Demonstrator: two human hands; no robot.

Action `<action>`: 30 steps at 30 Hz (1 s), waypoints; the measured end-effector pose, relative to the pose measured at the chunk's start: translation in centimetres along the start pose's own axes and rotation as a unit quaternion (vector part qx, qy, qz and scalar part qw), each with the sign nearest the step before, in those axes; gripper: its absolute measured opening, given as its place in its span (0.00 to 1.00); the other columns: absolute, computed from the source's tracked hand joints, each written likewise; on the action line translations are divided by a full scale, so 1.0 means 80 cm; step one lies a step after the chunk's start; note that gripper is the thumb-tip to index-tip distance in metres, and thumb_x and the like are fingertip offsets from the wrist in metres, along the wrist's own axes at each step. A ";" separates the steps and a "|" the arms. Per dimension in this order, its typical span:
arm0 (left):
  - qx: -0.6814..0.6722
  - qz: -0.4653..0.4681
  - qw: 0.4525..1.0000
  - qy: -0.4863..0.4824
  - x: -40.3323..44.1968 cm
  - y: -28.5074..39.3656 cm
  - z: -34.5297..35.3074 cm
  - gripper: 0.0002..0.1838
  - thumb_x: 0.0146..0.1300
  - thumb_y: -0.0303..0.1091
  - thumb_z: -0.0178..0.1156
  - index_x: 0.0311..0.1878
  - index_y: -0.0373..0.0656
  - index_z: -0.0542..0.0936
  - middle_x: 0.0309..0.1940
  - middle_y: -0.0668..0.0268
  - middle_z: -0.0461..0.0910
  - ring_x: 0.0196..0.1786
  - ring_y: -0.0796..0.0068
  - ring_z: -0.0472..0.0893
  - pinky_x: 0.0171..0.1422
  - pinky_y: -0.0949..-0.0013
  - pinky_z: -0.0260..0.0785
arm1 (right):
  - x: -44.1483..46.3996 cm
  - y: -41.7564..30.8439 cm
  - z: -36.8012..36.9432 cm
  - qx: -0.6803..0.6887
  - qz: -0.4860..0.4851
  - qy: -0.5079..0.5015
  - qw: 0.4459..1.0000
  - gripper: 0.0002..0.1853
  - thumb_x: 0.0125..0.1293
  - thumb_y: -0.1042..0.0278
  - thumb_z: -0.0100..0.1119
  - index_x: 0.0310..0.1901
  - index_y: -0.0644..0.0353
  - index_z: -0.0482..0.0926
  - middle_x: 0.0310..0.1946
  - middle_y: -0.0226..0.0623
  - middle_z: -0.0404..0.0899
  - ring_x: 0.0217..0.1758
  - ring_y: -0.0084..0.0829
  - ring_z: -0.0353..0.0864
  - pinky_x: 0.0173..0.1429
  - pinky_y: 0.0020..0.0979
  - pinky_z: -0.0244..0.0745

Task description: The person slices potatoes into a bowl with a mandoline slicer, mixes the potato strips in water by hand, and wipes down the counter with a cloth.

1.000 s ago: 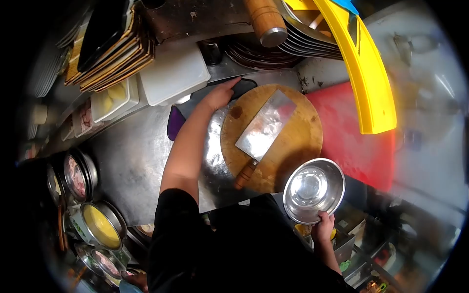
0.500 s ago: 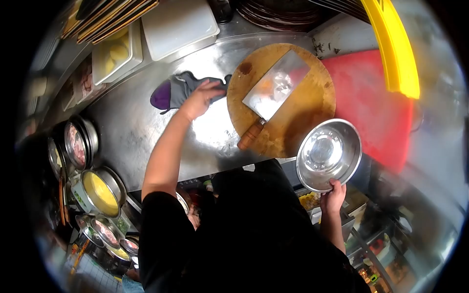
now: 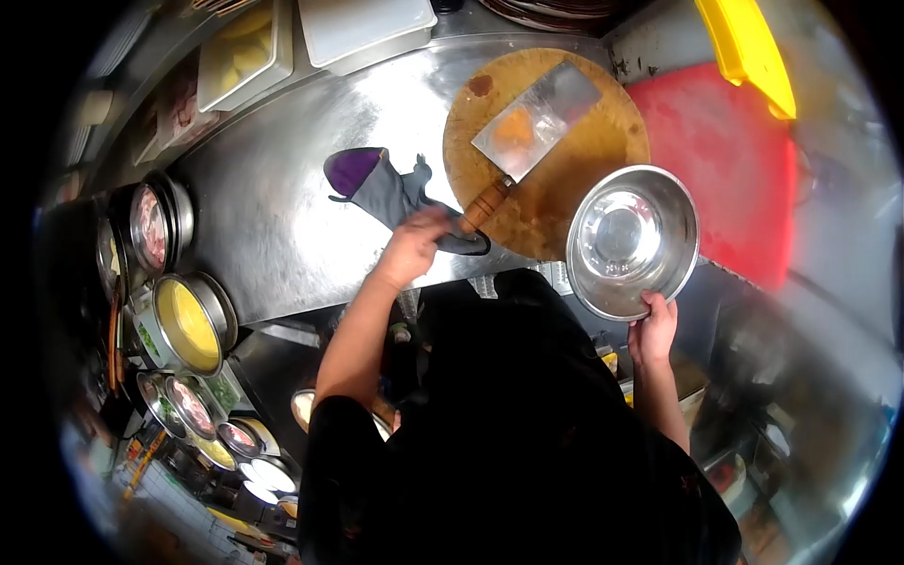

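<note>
My right hand [image 3: 654, 331] grips the lower rim of a steel bowl [image 3: 603, 282], tilted so its shiny inside faces me. My left hand [image 3: 412, 250] is closed, fingers partly blurred, on the near part of a grey cloth [image 3: 391, 196] with a purple end. The cloth lies bunched on the steel counter [image 3: 273, 217]. Its near end reaches the wooden handle of a cleaver [image 3: 539, 121], which lies flat on a round wooden chopping board [image 3: 589, 193]. The bowl overlaps the board's right near edge in view.
Right of the board lies a red cutting mat [image 3: 730, 169], below a yellow plastic piece [image 3: 749, 56]. White tubs [image 3: 367, 38] line the back. Steel bowls of food, one with yellow liquid [image 3: 193, 325], stand at left. Part of another person's hand shows below my left arm.
My left hand has come nearer to my body and pulled the cloth's near end with it, turning the cloth. My right hand still holds the bowl. The view has shifted slightly.
</note>
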State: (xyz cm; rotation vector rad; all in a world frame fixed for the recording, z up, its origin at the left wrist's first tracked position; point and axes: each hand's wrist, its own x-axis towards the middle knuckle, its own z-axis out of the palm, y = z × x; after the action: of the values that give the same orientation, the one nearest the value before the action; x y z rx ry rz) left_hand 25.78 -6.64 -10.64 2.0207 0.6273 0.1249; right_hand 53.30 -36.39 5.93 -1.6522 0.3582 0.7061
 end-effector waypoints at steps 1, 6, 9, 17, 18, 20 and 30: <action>0.073 0.046 0.993 0.080 0.003 -0.010 -0.015 0.26 0.59 0.27 0.62 0.63 0.44 0.82 0.69 0.47 0.75 0.80 0.45 0.62 0.88 0.49 0.44 | -0.002 -0.005 0.001 -0.011 0.000 -0.004 1.000 0.07 0.67 0.74 0.57 0.45 0.61 0.74 0.32 0.30 0.77 0.27 0.23 0.74 0.28 0.26 0.67; 0.274 -0.133 0.933 0.194 0.020 -0.011 0.004 0.42 0.63 0.59 0.65 0.76 0.49 0.70 0.80 0.33 0.49 0.84 0.35 0.43 0.87 0.42 0.31 | 0.005 -0.005 -0.009 0.004 -0.018 -0.008 1.000 0.07 0.67 0.75 0.57 0.45 0.61 0.74 0.31 0.31 0.77 0.27 0.23 0.74 0.27 0.25 0.68; 0.283 -0.092 0.947 0.124 0.013 0.013 0.034 0.51 0.60 0.71 0.61 0.78 0.44 0.67 0.81 0.31 0.43 0.84 0.32 0.37 0.85 0.36 0.26 | 0.009 -0.008 -0.009 -0.008 -0.023 -0.010 1.000 0.08 0.66 0.75 0.57 0.47 0.62 0.74 0.33 0.33 0.77 0.27 0.25 0.75 0.27 0.26 0.68; 0.284 -0.088 0.952 0.071 -0.008 0.058 0.128 0.44 0.67 0.63 0.60 0.71 0.32 0.72 0.78 0.30 0.49 0.82 0.29 0.43 0.84 0.31 0.32 | 0.026 -0.006 -0.023 -0.041 -0.027 -0.046 0.998 0.11 0.65 0.75 0.58 0.49 0.62 0.75 0.35 0.34 0.79 0.30 0.26 0.76 0.29 0.26 0.68; 0.276 -0.064 0.956 0.082 -0.013 0.048 0.122 0.42 0.68 0.61 0.60 0.70 0.31 0.72 0.78 0.29 0.49 0.82 0.29 0.43 0.84 0.31 0.33 | 0.028 -0.008 -0.020 -0.052 -0.028 -0.055 0.997 0.10 0.65 0.75 0.58 0.48 0.62 0.75 0.35 0.34 0.79 0.30 0.26 0.75 0.30 0.25 0.68; 0.274 -0.085 0.949 0.128 -0.041 0.026 0.101 0.39 0.69 0.55 0.60 0.72 0.33 0.70 0.79 0.34 0.52 0.83 0.32 0.47 0.85 0.36 0.36 | 0.026 -0.014 -0.012 -0.058 -0.026 -0.074 0.995 0.09 0.66 0.75 0.57 0.47 0.62 0.75 0.35 0.35 0.79 0.30 0.26 0.76 0.30 0.26 0.69; 0.280 -0.523 0.647 0.479 -0.399 -0.223 -0.090 0.16 0.69 0.40 0.61 0.49 0.34 0.82 0.43 0.41 0.84 0.48 0.39 0.83 0.57 0.46 0.75 | -0.051 -0.055 0.064 -0.100 -0.064 -0.015 0.993 0.03 0.66 0.76 0.57 0.40 0.59 0.74 0.30 0.31 0.76 0.27 0.24 0.73 0.28 0.25 0.66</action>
State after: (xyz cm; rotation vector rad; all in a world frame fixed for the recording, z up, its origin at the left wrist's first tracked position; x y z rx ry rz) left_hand -10.95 -9.35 -16.58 1.6327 2.6944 0.3274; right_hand 51.50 -31.12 11.52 -1.8348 0.1621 0.6861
